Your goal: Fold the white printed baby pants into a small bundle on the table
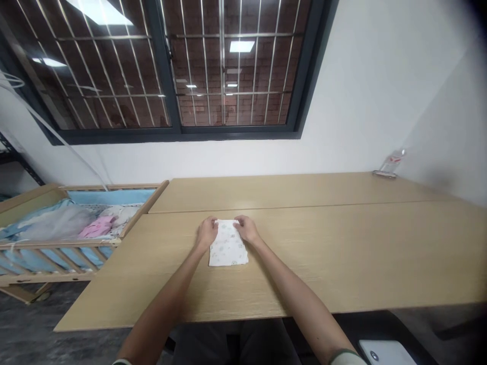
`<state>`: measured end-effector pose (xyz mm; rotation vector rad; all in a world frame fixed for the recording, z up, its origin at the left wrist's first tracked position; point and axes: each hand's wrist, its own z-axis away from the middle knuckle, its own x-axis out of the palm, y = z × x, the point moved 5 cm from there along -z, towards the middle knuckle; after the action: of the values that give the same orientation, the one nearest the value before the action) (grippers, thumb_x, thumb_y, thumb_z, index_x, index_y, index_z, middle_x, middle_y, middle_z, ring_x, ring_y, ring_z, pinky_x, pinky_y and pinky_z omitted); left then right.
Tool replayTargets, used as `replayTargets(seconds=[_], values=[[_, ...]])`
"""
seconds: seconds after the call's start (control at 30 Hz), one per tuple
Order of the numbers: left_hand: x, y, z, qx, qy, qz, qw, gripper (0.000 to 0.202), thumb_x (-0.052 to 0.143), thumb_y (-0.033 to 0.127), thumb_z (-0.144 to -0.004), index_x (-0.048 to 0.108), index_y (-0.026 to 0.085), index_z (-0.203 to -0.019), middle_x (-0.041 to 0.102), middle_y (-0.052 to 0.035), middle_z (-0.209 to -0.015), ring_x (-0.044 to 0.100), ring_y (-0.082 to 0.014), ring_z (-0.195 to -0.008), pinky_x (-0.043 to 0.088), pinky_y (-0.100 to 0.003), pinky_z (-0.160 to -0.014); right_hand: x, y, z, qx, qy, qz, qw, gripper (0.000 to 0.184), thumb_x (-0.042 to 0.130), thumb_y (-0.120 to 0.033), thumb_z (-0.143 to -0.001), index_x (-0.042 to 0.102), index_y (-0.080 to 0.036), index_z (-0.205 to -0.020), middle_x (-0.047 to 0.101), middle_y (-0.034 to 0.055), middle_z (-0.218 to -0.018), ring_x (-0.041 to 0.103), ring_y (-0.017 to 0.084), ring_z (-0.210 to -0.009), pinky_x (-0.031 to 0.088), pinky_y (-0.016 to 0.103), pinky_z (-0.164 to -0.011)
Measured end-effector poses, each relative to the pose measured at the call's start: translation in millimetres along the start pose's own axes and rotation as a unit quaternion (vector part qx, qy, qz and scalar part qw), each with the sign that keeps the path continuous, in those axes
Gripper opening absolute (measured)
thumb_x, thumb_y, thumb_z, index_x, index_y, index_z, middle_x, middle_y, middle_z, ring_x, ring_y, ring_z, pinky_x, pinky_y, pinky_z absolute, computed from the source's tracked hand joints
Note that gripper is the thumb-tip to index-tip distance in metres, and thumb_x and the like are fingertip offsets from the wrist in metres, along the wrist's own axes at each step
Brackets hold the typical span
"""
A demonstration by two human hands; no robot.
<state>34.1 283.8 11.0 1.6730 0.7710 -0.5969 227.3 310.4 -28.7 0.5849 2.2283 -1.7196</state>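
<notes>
A white cloth (228, 246) with a small faint print lies folded into a flat, roughly rectangular shape on the wooden table (323, 253). At its far left corner my left hand (207, 231) pinches the edge, fingers closed. My right hand (246, 229) grips the far right corner in the same way. The near edge of the cloth rests flat on the tabletop. My fingertips are partly hidden behind the far corners.
A wooden crib (64, 245) with blue lining, holding bedding and a pink cloth (98, 226), stands left of the table. A clear plastic bottle (393, 161) is at the back right corner. A pale phone-like device (386, 352) lies below the table's front edge.
</notes>
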Motion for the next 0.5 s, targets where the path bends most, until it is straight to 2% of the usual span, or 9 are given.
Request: replayTargets(seconds=[0.07, 0.13, 0.23, 0.3, 0.33, 0.4, 0.5], values=[[-5.4, 5.9, 8.2, 0.004, 0.001, -0.034, 0.999, 0.030, 0.051, 0.018, -0.095, 0.064, 0.013, -0.122, 0.072, -0.0168, -0.118, 0.068, -0.0252, -0.112, 0.049, -0.036, -0.096, 0.2, 4.2, -0.7, 0.004, 0.004, 0.004, 1.000, 0.022, 0.063, -0.023, -0.079, 0.069, -0.017, -0.100, 0.071, 0.0067, -0.094, 0.066, 0.020, -0.081, 0.055, 0.036, -0.082], [-12.1, 14.8, 28.7, 0.020, 0.002, -0.065, 0.998, 0.036, 0.051, 0.021, -0.096, 0.060, 0.012, -0.129, 0.067, -0.0196, -0.127, 0.061, -0.0299, -0.122, 0.044, -0.042, -0.103, -4.1, 5.6, 1.5, 0.009, 0.017, 0.008, 1.000, 0.028, 0.062, -0.027, -0.083, 0.067, -0.015, -0.108, 0.070, 0.0098, -0.101, 0.066, 0.021, -0.087, 0.055, 0.038, -0.086], [-11.1, 30.2, 82.7, 0.062, -0.017, -0.096, 0.993, 0.038, 0.052, 0.032, -0.097, 0.061, 0.016, -0.131, 0.067, -0.0167, -0.128, 0.059, -0.0313, -0.123, 0.042, -0.044, -0.106, -15.7, -7.3, 11.9, -0.029, 0.050, 0.025, 0.998, 0.038, 0.055, -0.033, -0.091, 0.060, -0.015, -0.123, 0.065, 0.0147, -0.121, 0.065, 0.024, -0.104, 0.052, 0.042, -0.096], [-0.5, 40.4, 125.1, 0.113, -0.024, -0.144, 0.983, 0.044, 0.051, 0.039, -0.097, 0.060, 0.015, -0.134, 0.063, -0.0169, -0.135, 0.058, -0.0328, -0.124, 0.042, -0.045, -0.106, -18.2, -30.3, 24.8, -0.103, 0.030, 0.047, 0.993, 0.040, 0.052, -0.035, -0.096, 0.057, -0.018, -0.132, 0.061, 0.0148, -0.131, 0.060, 0.025, -0.118, 0.047, 0.044, -0.105], [5.9, 43.6, 144.2, 0.128, -0.012, -0.177, 0.976, 0.049, 0.050, 0.040, -0.097, 0.058, 0.013, -0.137, 0.060, -0.0183, -0.140, 0.055, -0.0345, -0.127, 0.041, -0.047, -0.107, -15.4, -44.8, 33.5, -0.149, -0.009, 0.060, 0.987, 0.042, 0.050, -0.036, -0.098, 0.056, -0.019, -0.136, 0.060, 0.0144, -0.136, 0.057, 0.025, -0.126, 0.043, 0.045, -0.110], [19.7, 46.1, 173.5, 0.138, 0.015, -0.224, 0.965, 0.055, 0.050, 0.041, -0.097, 0.055, 0.009, -0.140, 0.056, -0.0213, -0.144, 0.051, -0.0382, -0.132, 0.041, -0.050, -0.107, -2.8, -73.5, 56.1, -0.235, -0.129, 0.089, 0.959, 0.047, 0.049, -0.039, -0.101, 0.052, -0.020, -0.144, 0.053, 0.0136, -0.149, 0.047, 0.026, -0.139, 0.036, 0.046, -0.117], [34.7, 44.4, 193.1, 0.136, 0.050, -0.252, 0.957, 0.054, 0.049, 0.043, -0.097, 0.060, 0.007, -0.136, 0.058, -0.0245, -0.140, 0.049, -0.0417, -0.133, 0.040, -0.055, -0.107, 19.3, -100.0, 94.8, -0.304, -0.311, 0.118, 0.893, 0.053, 0.044, -0.047, -0.104, 0.044, -0.028, -0.153, 0.034, 0.0060, -0.165, 0.031, 0.025, -0.151, 0.026, 0.044, -0.123]])
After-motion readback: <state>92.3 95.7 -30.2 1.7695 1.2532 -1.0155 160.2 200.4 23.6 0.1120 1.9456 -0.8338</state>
